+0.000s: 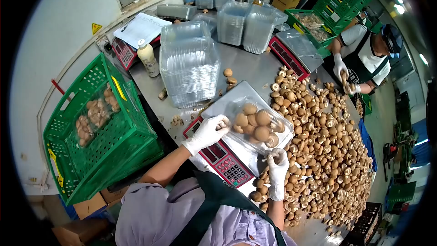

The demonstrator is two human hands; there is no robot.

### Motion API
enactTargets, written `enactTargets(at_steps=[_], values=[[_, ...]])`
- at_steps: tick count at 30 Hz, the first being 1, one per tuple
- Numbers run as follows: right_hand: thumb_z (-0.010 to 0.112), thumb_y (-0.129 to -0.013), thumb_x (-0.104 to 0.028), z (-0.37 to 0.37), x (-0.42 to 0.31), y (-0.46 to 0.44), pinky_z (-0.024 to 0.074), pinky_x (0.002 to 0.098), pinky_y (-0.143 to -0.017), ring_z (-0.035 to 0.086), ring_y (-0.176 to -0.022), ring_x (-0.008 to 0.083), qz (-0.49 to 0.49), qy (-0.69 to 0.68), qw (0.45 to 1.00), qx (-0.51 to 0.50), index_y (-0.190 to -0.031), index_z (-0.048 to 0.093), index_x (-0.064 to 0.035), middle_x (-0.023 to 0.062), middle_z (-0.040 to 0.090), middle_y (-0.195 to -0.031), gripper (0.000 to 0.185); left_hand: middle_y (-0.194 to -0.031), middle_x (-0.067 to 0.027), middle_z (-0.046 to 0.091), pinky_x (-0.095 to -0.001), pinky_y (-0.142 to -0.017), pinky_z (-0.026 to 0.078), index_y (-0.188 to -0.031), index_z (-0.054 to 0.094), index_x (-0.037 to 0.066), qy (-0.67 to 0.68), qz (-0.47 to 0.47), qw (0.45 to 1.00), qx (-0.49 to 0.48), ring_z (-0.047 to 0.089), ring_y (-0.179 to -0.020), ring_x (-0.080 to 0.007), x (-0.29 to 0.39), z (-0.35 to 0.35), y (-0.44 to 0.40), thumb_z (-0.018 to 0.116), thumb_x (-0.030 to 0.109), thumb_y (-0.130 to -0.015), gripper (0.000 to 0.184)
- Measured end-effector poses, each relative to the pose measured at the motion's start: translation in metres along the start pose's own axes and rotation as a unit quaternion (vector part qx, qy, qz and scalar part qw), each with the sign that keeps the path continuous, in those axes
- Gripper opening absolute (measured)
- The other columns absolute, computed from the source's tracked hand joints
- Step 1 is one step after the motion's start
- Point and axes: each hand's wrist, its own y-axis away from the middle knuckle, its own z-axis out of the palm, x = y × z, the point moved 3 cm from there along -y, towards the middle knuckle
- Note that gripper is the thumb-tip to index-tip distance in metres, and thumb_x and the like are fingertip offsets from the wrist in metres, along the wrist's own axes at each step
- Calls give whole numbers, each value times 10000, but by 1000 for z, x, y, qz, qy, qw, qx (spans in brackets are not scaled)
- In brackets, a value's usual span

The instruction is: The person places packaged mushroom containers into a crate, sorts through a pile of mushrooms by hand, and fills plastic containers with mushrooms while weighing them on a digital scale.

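A clear plastic container (283, 139) filled with brown mushrooms (261, 133) rests on the metal pan of a red scale (223, 160). My left hand (208, 133), in a white glove, is at the container's left edge with its fingers curled together. On the near right side, my gloved right hand (277, 173) pinches the container's near corner. The fingertips of both hands are partly hidden. A large heap of loose mushrooms (323, 141) spreads over the table right beside my right hand.
A green crate (132, 132) holding packed mushrooms stands at left. Stacks of clear containers (189, 70), a bottle (148, 58) and a second red scale (289, 57) are farther back. Across the heap, a co-worker (364, 54) in white gloves handles mushrooms.
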Motion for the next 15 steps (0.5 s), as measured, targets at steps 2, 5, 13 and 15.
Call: enactTargets(at_steps=[2,5,13,15], values=[[657,-849,-12,0,-19,2,489,252,-744,598,-772,127,-121,260,956,58,-891,586,-33,16,607,-879,85,-924,-128,677,-345,-744,550,-1107,522,40,-106,60,992,28,679,-881,-281,14,0,4,693,85,-782,370],[723,-678,38,5,-47,4,508,306,-693,622,-784,209,-308,313,895,83,-877,615,-54,56,648,-828,244,-1028,-141,657,-339,-816,530,-1100,515,23,-187,178,964,61,654,-967,-289,30,7,12,699,39,-741,404],[713,-604,83,17,-80,7,526,341,-642,640,-764,255,-453,436,766,134,-884,634,-75,77,693,-882,332,-1216,-86,583,-355,-848,498,-1092,509,71,-275,388,870,129,603,-1032,-269,29,1,25,720,101,-699,447],[719,-604,71,24,-84,7,524,340,-642,639,-764,258,-474,377,788,110,-953,662,-85,92,676,-875,386,-1239,-89,575,-343,-864,495,-1077,510,67,-181,356,911,99,595,-1065,-273,28,-4,30,743,58,-664,474]])
